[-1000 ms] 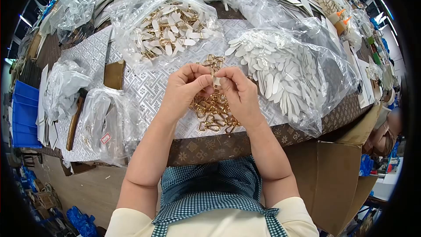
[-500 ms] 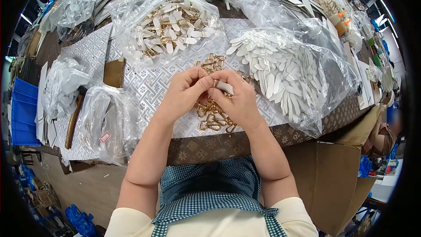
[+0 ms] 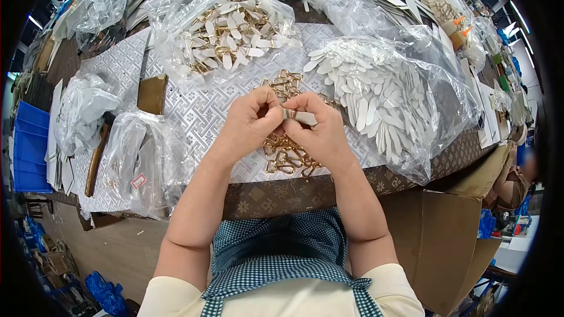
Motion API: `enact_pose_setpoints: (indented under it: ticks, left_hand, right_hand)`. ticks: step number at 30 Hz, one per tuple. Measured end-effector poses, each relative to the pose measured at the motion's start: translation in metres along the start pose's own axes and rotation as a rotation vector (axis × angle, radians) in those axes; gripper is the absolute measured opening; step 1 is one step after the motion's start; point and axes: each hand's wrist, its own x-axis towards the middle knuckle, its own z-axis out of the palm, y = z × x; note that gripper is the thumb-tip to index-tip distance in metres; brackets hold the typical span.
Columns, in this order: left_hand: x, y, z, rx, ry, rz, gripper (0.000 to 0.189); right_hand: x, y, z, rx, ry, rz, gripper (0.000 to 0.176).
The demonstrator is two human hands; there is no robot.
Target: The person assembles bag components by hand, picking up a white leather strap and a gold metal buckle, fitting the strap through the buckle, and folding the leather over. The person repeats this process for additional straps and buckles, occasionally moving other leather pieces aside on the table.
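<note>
My left hand [image 3: 254, 122] and my right hand [image 3: 320, 129] meet over the table, fingertips pinched close together. Between them is a small white strip [image 3: 306, 118] with rounded ends, and a gold metal clasp [image 3: 291, 114] sits around it. The left fingertips are closed at the strip's left end; the right thumb and fingers pinch it beside the clasp. Fingers partly cover both parts. Beneath the hands lies a loose heap of gold clasps [image 3: 286, 158]. To the right, many similar white strips [image 3: 376, 91] spill from a clear plastic bag.
A clear bag at the back holds strips joined to gold clasps [image 3: 229, 38]. At left are a wooden-handled hammer [image 3: 98, 155], a crumpled plastic bag [image 3: 138, 158] and a blue bin [image 3: 32, 147]. A cardboard box [image 3: 432, 240] stands below the table's right edge.
The white strip now shows on both sides of the gold clasp, its left end at my left fingertips. My hands have shifted only slightly.
</note>
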Motion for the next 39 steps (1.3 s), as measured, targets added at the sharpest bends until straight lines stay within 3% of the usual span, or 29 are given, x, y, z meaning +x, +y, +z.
enact_pose_setpoints:
  ticks: [3,9,12,15,21,24,26,28,32,39]
  left_hand:
    - [-0.001,0.002,-0.001,-0.003,-0.009,-0.005,0.011]
    - [0.0,0.001,0.002,-0.095,0.001,-0.031,0.011]
    - [-0.001,0.009,0.0,-0.155,-0.01,-0.037,0.011]
    - [-0.001,0.011,0.0,-0.235,-0.012,-0.04,0.01]
    - [0.002,0.001,-0.01,-0.139,-0.055,-0.037,0.01]
    - [0.002,0.002,-0.011,-0.237,-0.003,-0.006,0.022]
    - [0.002,0.007,-0.011,-0.295,0.028,0.021,0.034]
    - [0.003,0.004,-0.011,-0.282,0.061,0.019,0.031]
    - [0.003,0.004,-0.007,-0.193,0.074,0.02,0.025]
    - [0.003,0.004,-0.006,-0.156,0.081,0.002,0.02]
  right_hand:
    - [0.0,0.001,0.002,-0.043,0.043,-0.064,0.023]
    - [0.001,-0.006,-0.004,-0.007,0.005,0.007,0.024]
    - [0.0,-0.001,-0.002,-0.094,0.042,-0.086,0.025]
    - [-0.001,-0.007,-0.01,-0.102,-0.01,0.09,0.024]
    - [0.002,0.009,-0.003,-0.176,0.066,-0.274,0.024]
    - [-0.003,0.007,-0.007,0.339,-0.053,0.171,0.026]
    - [0.0,0.0,-0.013,0.655,-0.042,0.222,0.027]
    - [0.002,-0.012,-0.02,0.883,0.0,0.313,0.036]
    - [0.003,0.003,-0.024,1.053,-0.043,0.306,0.043]
    - [0.003,0.006,-0.024,1.082,-0.065,0.327,0.042]
